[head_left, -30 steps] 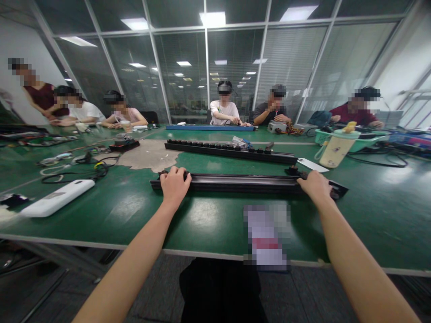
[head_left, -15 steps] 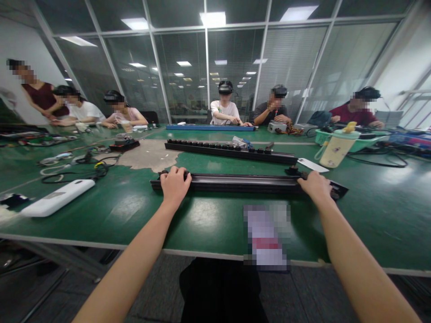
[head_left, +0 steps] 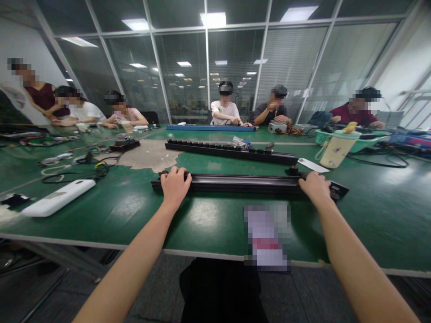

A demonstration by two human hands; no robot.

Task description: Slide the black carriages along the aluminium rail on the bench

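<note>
A long black metal rail lies crosswise on the green table in front of me. Around its left end, where small dark parts stick up, my left hand is closed. My right hand grips the rail near its other end, fingers curled over the far side and partly hidden. Just behind that hand, a small black fitting stands up. A dark flat plate juts out past the right end. Farther back lies a second black rail with a row of several round black pieces along its top.
Near the front edge lies a phone-like flat item, blurred out. A white oblong case and cables are on the left. A cream tumbler and green basket stand at right. Several people sit across the table.
Both hands stay on the rail in nearly the same place. The rail and right hand appear shifted very slightly to the right.
</note>
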